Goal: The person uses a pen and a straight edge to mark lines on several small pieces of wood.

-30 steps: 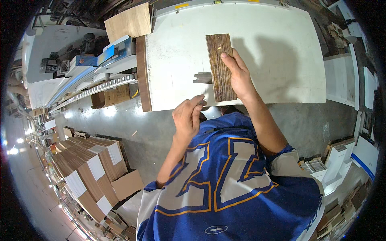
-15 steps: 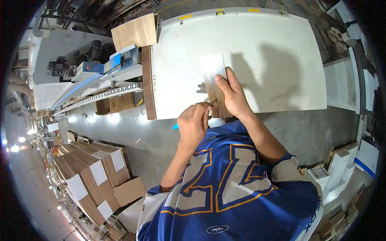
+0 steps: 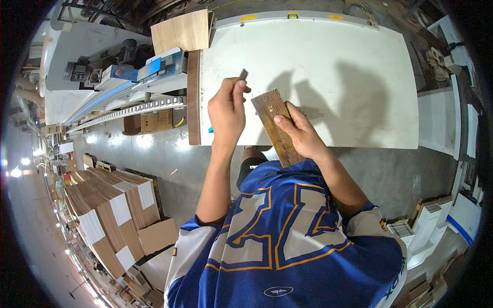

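My left hand [image 3: 228,110] is raised over the white worktable [image 3: 231,56], its thumb and finger pinching a small dark grey flat piece [image 3: 244,74]. A small blue end [image 3: 210,130] shows beside that hand's heel; the rest of it is hidden. In my right hand [image 3: 303,134] is a short brown wood-grain board [image 3: 277,123], tilted, with the thumb on its face and the fingers behind. A few light marks show on the board's upper part. The board's lower end reaches past the table's near edge, close to my blue jersey.
Along the table's far edge lies a long level [image 3: 328,19]. A light wood panel [image 3: 181,33] stands at the far left corner, beside a machine with a blue rail [image 3: 123,74]. Stacked brown panels [image 3: 113,210] sit on the floor at lower left.
My left hand has moved up and away from the board with the dark piece. The board has tilted and come nearer to me in my right hand; its white glare is gone.
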### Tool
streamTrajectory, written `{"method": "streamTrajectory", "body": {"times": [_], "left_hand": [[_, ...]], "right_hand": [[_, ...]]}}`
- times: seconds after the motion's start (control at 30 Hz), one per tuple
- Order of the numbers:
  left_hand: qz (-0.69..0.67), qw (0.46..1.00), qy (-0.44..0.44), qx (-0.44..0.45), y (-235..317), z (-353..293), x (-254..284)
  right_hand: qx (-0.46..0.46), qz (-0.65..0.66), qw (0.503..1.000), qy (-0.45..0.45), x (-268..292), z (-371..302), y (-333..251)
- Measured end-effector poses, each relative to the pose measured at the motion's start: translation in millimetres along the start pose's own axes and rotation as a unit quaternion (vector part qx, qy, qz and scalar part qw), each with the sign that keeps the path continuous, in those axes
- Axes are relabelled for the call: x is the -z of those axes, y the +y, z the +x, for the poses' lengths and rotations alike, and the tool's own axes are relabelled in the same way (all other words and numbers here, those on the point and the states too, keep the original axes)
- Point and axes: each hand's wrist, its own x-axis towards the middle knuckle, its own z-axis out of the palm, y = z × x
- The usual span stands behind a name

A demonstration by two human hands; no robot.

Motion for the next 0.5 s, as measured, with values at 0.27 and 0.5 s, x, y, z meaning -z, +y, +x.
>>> {"method": "streamTrajectory", "body": {"times": [0.27,0.5], "left_hand": [[-0.057,0.960,-0.066,-0.267,-21.0,-81.0,-26.1],[0.040,0.969,-0.034,-0.240,-25.5,-48.9,-21.1]], "right_hand": [[-0.037,0.171,0.982,0.072,15.7,-1.2,6.3],[-0.045,0.126,0.991,0.012,13.0,-5.0,2.8]]}}
